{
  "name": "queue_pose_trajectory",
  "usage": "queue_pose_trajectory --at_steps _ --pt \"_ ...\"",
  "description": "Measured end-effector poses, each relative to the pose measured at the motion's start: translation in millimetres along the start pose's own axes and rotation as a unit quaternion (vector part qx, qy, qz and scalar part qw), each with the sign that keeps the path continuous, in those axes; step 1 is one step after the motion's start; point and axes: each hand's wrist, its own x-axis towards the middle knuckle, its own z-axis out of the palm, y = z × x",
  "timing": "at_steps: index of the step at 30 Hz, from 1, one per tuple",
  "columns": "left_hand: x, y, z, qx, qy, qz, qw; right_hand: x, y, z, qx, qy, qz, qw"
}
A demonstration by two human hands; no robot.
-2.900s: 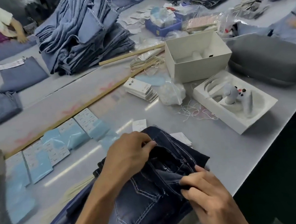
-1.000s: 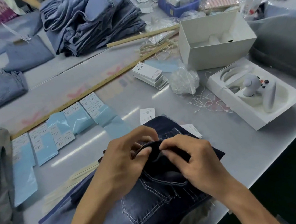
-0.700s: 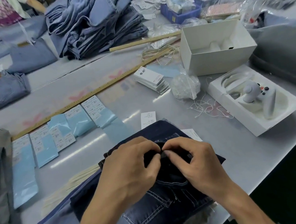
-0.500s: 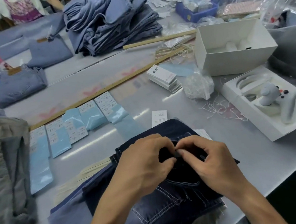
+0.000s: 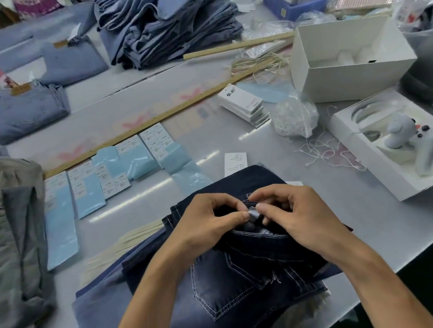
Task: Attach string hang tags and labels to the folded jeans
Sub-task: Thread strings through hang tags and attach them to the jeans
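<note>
Dark blue folded jeans [image 5: 230,280] lie at the table's near edge, back pocket up. My left hand [image 5: 205,223] and my right hand [image 5: 295,214] meet over the waistband, and both pinch a small grey label [image 5: 254,214] there between thumb and fingertips. Loose white strings [image 5: 326,152] lie to the right of the jeans. A stack of white hang tags [image 5: 244,104] sits further back. Blue sticker label sheets [image 5: 109,175] are laid in a row to the left. One loose white tag [image 5: 234,163] lies just beyond the jeans.
A long wooden ruler [image 5: 152,122] crosses the table. A white open box [image 5: 346,59] and a white tray with a controller [image 5: 400,144] stand at the right. Grey jeans [image 5: 7,244] lie at the left, a pile of light blue jeans [image 5: 165,22] at the back.
My right hand has come up from the jeans' right side to meet my left hand at the waistband. Both now pinch the small grey label, which has become visible.
</note>
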Motion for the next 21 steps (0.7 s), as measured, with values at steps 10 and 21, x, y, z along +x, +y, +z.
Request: queue_pose_trajectory --at_steps 10,21 --pt "-19.0 -8.8 19.0 0.053 0.127 0.128 0.982 -24.2 -1.1 3.1 -0.152 0.06 -0.216 0.963" --pt "-46.2 -27.5 27.3 0.174 0.219 0.332 0.901 -43.2 1.4 7.7 -0.139 0.098 -0.279 0.945"
